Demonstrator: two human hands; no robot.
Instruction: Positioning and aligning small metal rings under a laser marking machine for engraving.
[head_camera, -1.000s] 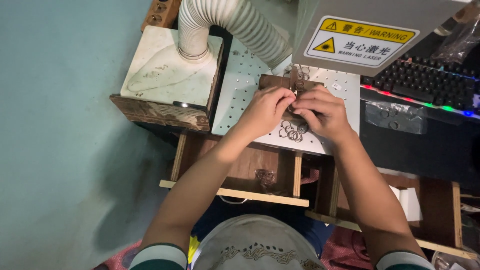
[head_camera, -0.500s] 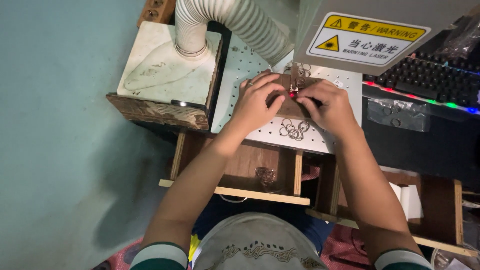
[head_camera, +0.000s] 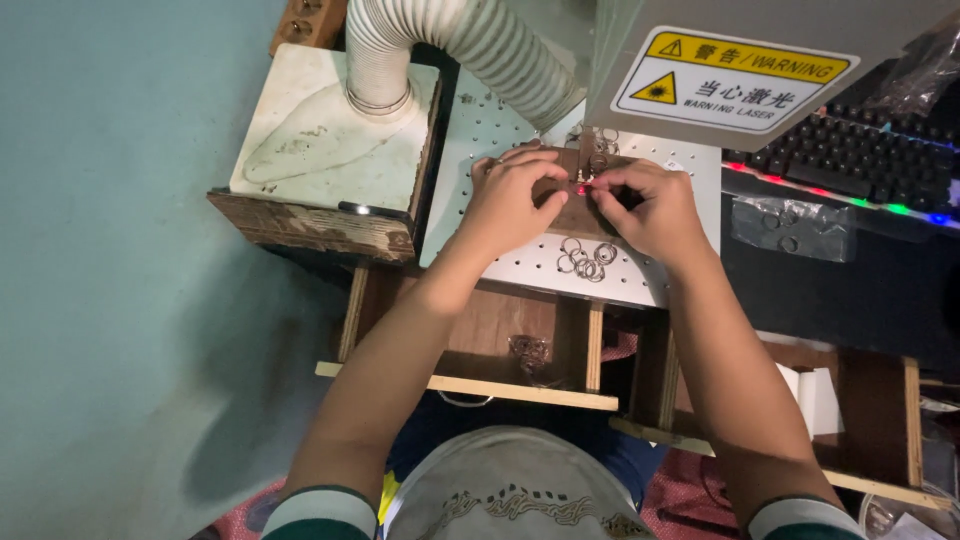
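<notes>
Upper centre: left hand (head_camera: 510, 200) and right hand (head_camera: 648, 205) fingers are pinching a small metal ring (head_camera: 584, 180) between them, over the brown wooden block (head_camera: 575, 210).

- Both forearms reach forward and angle inward, so the hands meet close together, fingertips almost touching.
- The left hand (head_camera: 515, 195) lies palm down, knuckles up, fingers curled and bunched toward the right hand.
- The right hand (head_camera: 645, 205) mirrors it, fingers bent, thumb and forefinger apparently pinched together at the gap between the hands; the tips are too small to tell surely.
- Wrists are bare; striped cuffs sit near the elbows.
</notes>
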